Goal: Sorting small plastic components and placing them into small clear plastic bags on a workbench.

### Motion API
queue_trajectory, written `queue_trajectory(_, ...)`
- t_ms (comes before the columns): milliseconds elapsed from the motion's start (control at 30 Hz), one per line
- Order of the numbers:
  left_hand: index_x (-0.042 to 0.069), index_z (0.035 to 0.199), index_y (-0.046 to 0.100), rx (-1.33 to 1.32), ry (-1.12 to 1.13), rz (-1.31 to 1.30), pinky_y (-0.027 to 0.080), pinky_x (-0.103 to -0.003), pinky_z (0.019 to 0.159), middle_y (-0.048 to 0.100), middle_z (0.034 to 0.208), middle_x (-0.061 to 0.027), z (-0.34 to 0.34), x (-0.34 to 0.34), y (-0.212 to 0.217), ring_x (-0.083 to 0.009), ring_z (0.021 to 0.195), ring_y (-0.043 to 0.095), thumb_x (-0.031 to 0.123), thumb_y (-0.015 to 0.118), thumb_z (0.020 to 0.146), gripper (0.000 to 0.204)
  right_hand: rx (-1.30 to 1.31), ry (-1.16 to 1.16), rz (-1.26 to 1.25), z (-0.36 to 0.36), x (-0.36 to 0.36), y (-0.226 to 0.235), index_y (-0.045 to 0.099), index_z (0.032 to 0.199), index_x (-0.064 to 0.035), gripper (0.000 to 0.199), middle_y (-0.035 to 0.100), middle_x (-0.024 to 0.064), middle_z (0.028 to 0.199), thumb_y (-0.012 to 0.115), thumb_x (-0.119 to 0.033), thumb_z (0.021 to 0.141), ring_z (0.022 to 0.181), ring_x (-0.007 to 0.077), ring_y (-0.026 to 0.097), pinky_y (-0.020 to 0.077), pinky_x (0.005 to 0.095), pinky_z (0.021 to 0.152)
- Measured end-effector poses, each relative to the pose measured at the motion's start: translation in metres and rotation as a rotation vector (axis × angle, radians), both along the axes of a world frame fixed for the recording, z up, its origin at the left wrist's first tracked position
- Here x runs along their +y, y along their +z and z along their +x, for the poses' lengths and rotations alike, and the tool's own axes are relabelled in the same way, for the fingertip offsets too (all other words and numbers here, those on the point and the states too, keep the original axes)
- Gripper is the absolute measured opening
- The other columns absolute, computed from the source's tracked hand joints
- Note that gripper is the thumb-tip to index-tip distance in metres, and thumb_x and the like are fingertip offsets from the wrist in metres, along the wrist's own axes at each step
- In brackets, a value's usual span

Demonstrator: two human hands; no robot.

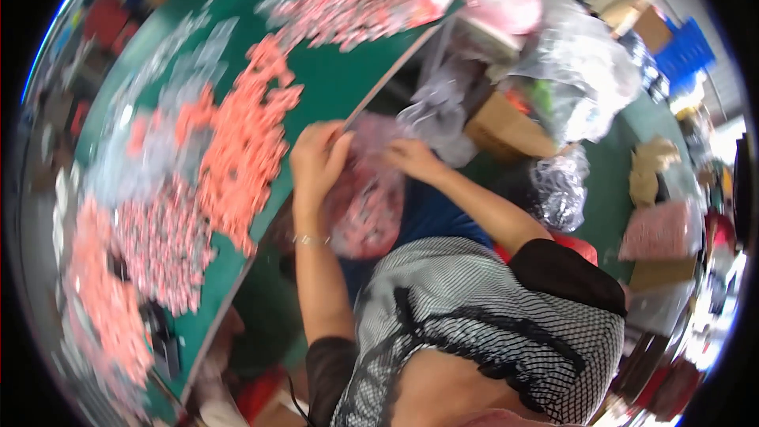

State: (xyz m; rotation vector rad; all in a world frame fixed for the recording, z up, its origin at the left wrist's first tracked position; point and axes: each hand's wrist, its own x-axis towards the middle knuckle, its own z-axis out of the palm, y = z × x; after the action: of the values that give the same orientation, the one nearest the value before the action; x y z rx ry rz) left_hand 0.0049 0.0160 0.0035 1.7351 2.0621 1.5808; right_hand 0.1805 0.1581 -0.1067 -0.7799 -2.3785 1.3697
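Observation:
A clear plastic bag (368, 217) with pink and grey small pieces inside hangs over my lap, beside the table's edge. At its upper left, my left hand (318, 156) is closed on the bag's rim, with thumb and fingers together. On the other side of the mouth, my right hand (414, 160) pinches the bag with bent fingers. The picture is slightly blurred, so the exact fingertip grip is hard to make out. Just left of my left hand, a long heap of coral-pink pieces (247, 150) lies on the green table (328, 83).
Pink-and-grey pieces form one heap (166, 245) at the left and another (344, 12) at the far side. Empty-looking clear bags (146, 158) lie beyond the coral heap. To my right stand a cardboard box (510, 126) and large plastic bags (585, 71). Another person (217, 379) sits at lower left.

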Motion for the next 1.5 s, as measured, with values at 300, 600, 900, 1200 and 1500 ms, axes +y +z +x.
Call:
queue_trajectory(300,0.004,0.09,0.069,-0.008,0.088,0.001,0.05,-0.038,0.068,0.067,0.08,-0.0107,-0.008,-0.011,-0.007,-0.0291,0.076,0.063,0.012,0.071,0.078,0.015,-0.345,0.103,0.068,-0.041,-0.034,-0.103,0.072,0.096,-0.0027,0.031,0.069,0.0212,0.086,0.067,-0.031,0.084,0.082,0.0361,0.068,0.0538,0.0422,0.075)
queue_trajectory(600,0.004,0.09,0.069,0.02,0.037,0.068,0.05,-0.035,0.068,0.068,0.081,-0.0087,0.007,0.013,-0.006,-0.0267,0.076,0.063,0.008,0.07,0.08,0.011,-0.053,-0.057,0.161,-0.075,-0.029,-0.141,0.066,0.111,0.0006,0.033,0.068,0.0257,0.1,0.063,-0.014,0.082,0.093,0.0386,0.067,0.0532,0.0434,0.079)
queue_trajectory(900,0.005,0.09,0.069,0.043,0.097,0.046,0.05,-0.037,0.069,0.067,0.081,-0.0091,-0.006,-0.011,-0.009,-0.0281,0.077,0.063,0.007,0.07,0.08,0.01,-0.081,-0.045,0.111,-0.081,-0.056,-0.12,0.068,0.104,-0.0047,0.026,0.071,0.0183,0.096,0.063,-0.007,0.079,0.09,0.0348,0.068,0.0529,0.0418,0.079)
queue_trajectory(1200,0.005,0.086,0.068,0.052,0.139,0.072,0.05,-0.038,0.067,0.065,0.078,-0.01,-0.006,-0.014,-0.013,-0.0296,0.076,0.063,0.007,0.069,0.08,0.006,0.01,0.413,-0.137,-0.043,-0.043,-0.012,0.07,0.093,-0.0001,0.014,0.07,0.0119,0.086,0.064,-0.007,0.083,0.078,0.0193,0.067,0.0531,0.0327,0.072)
queue_trajectory(1500,0.005,0.08,0.068,0.025,0.095,-0.174,0.05,-0.042,0.067,0.065,0.077,-0.0123,-0.01,-0.004,0.004,-0.0317,0.078,0.064,0.018,0.07,0.078,0.013,0.267,0.353,-0.112,-0.08,0.025,0.139,0.068,0.092,0.0006,0.006,0.066,0.0004,0.084,0.063,-0.003,0.091,0.076,0.0055,0.06,0.0486,0.0219,0.066)
